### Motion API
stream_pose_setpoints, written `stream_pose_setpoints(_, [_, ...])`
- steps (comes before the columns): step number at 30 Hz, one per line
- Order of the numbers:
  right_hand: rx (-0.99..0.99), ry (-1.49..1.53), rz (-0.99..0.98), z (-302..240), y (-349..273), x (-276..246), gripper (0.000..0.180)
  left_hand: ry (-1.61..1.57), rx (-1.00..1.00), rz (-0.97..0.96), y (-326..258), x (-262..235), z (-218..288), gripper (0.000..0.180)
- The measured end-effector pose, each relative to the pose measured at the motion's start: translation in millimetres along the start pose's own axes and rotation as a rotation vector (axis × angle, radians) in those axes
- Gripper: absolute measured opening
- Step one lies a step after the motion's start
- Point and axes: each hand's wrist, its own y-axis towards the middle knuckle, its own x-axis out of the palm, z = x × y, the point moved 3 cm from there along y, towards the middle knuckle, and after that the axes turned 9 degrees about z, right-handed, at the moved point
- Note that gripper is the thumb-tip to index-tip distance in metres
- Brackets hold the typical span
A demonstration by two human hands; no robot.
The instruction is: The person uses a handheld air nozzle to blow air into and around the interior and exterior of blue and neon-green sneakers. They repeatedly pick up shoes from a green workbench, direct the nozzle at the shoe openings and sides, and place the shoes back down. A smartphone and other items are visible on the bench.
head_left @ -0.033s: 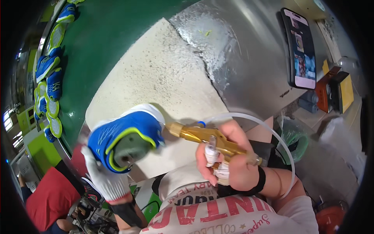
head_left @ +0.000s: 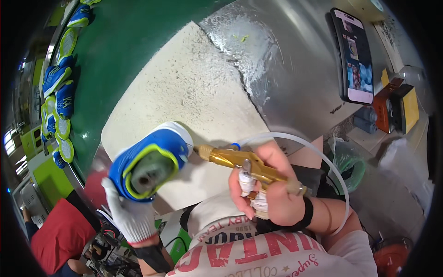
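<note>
Gloved left hand (head_left: 131, 214) grips blue-yellow sneaker (head_left: 152, 159); right hand (head_left: 272, 191) clenches brass spray gun (head_left: 240, 161), nozzle touching shoe. White mat (head_left: 194, 87) on worktop (head_left: 295, 55), phone (head_left: 356, 55) far right, shoe row (head_left: 60, 87) far left.

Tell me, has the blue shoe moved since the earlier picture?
No. The blue shoe sits at the same spot against the white pad's lower edge, with the gold spray gun at its side.

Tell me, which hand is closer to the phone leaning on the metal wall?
Right. The right hand, gripping the brass spray gun, sits below the phone; the gloved left hand is far across.
</note>
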Motion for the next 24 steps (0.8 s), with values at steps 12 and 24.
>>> stream_pose_setpoints(12, [-0.279, -0.767, -0.208, 10, -22, 23, 0.082, -0.388, -0.729, -0.240, -87, -2, -39, 0.071])
stream_pose_setpoints(24, [-0.116, -0.498, 0.083, -48, -90, 18, 0.060, -0.484, -1.042, -0.606, -90, 62, -98, 0.061])
